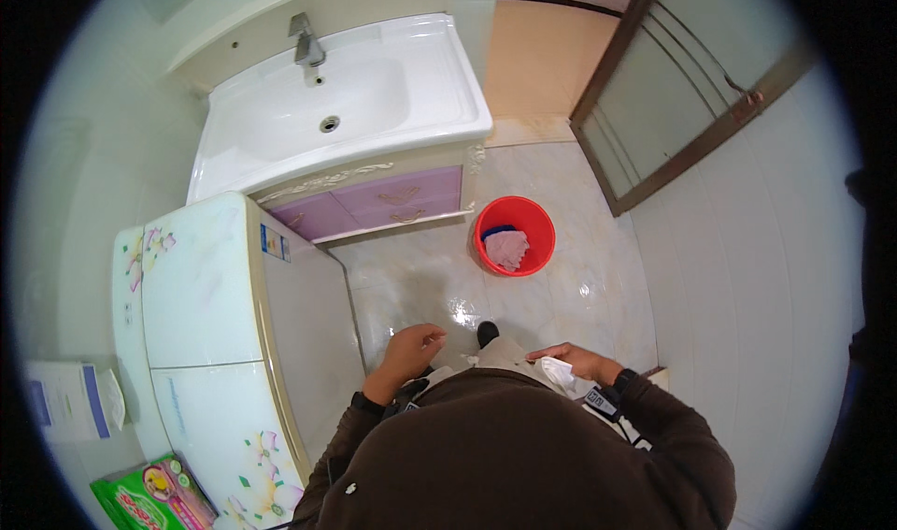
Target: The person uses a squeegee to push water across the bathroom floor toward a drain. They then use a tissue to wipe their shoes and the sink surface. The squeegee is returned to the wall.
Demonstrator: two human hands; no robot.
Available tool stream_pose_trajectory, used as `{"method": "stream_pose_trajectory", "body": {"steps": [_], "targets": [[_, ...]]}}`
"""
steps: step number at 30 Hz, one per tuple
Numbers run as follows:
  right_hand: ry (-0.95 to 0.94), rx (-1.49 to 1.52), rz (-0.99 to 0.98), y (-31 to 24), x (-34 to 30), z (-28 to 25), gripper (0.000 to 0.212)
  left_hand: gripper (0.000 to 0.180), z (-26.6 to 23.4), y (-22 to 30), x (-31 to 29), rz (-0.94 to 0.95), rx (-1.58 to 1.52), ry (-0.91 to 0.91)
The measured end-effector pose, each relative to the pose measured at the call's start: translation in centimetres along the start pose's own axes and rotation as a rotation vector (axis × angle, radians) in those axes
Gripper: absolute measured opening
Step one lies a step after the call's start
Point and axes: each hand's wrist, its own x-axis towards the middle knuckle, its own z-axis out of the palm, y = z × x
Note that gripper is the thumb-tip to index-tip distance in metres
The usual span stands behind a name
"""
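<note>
My left hand (414, 351) hangs beside the washing machine (322, 306), its fingers loosely bent and a little apart, with nothing visible in them. At my right hip, my right hand (587, 362) is closed around a crumpled white piece, tissue or thin cloth (559, 371); which of these I cannot tell. Ahead of me on the floor stands a red bucket (546, 238). Inside it lie a pink cloth (507, 249) and something dark blue (498, 231). Both hands are apart from the bucket.
A white washbasin (439, 91) with a metal faucet (306, 44) tops a purple-fronted cabinet (374, 203) at the far left. Right of it, a framed glass door (645, 100) stands ajar. A green package (140, 497) lies on the washing machine's flowered lid (201, 296). White wall (738, 222) bounds the right.
</note>
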Motion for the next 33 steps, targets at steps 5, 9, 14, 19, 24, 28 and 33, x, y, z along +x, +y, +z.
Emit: {"method": "stream_pose_trajectory", "body": {"steps": [5,9,14,19,24,28,33], "targets": [[0.025,-0.266,0.128,-0.1,2.5,1.4,0.032,0.021,0.3,-0.8,0.2,0.030,0.055,-0.004],[0.178,-0.734,0.060,-0.3,3.1,0.2,0.026,0.022,-0.1,-0.3,0.1,-0.054,0.027,-0.059],[0.436,-0.230,-0.096,-9.0,7.1,-1.9,0.022,0.038,-2.4,3.3,1.5,0.092,-0.083,0.090],[0.091,0.113,-0.164,-18.6,11.0,-1.4,0.025,0.050,-3.9,8.7,4.3,0.419,0.144,0.336],[-0.095,0.018,-0.244,-21.4,12.9,-0.9,0.029,0.028,-3.8,10.8,5.8,0.377,0.165,0.391],[-0.173,-0.069,-0.182,-21.4,13.5,-2.0,0.044,0.019,-2.8,9.8,5.9,0.090,-0.250,0.411],[-0.221,0.111,-0.140,-21.6,14.8,-2.4,0.060,0.033,-2.4,7.9,6.7,-0.189,-0.804,0.561]]}}
